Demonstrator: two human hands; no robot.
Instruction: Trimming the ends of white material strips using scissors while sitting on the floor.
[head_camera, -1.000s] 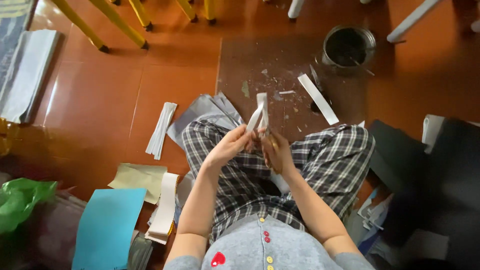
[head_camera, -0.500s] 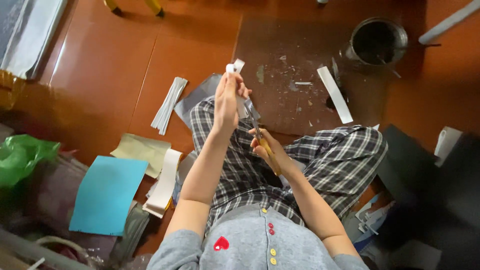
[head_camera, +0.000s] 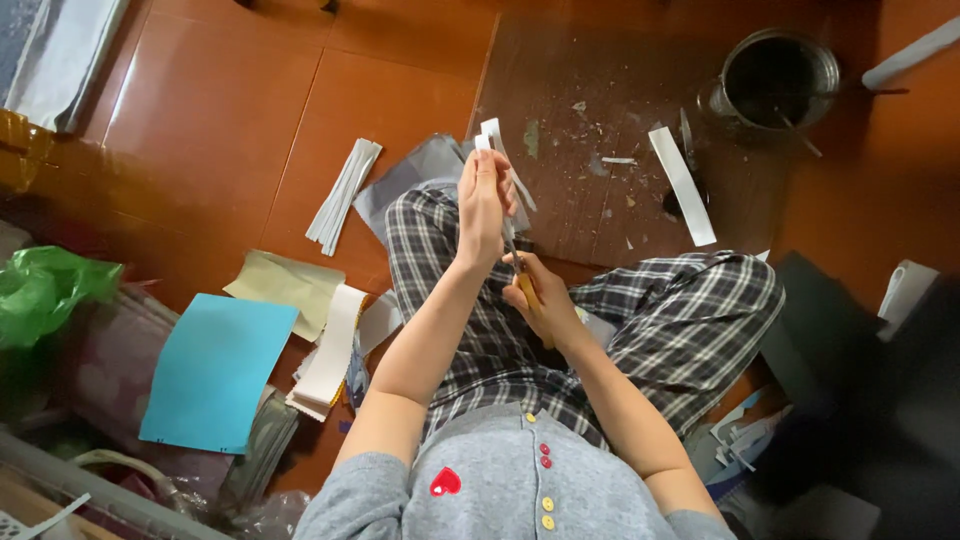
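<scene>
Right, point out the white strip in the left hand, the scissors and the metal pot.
white strip (head_camera: 491, 132), head view, on its top end above the fingers
scissors (head_camera: 527, 289), head view, on the orange handle
metal pot (head_camera: 832, 62), head view, on its right rim

Left of the hands, a small bundle of white paper strips (head_camera: 343, 195) lies on the red-brown tiled floor (head_camera: 220, 110). Nearer the person on that side lie a pale yellow sheet (head_camera: 283, 287), a stack of white cards (head_camera: 330, 350) and a light blue sheet (head_camera: 218, 370), with a crumpled green plastic bag (head_camera: 50, 290) farther out. Beyond the hands to the right, a long white strip (head_camera: 682, 185) rests on a scrap-strewn dark mat (head_camera: 600, 90), just beside a dark metal pot (head_camera: 778, 78).
</scene>
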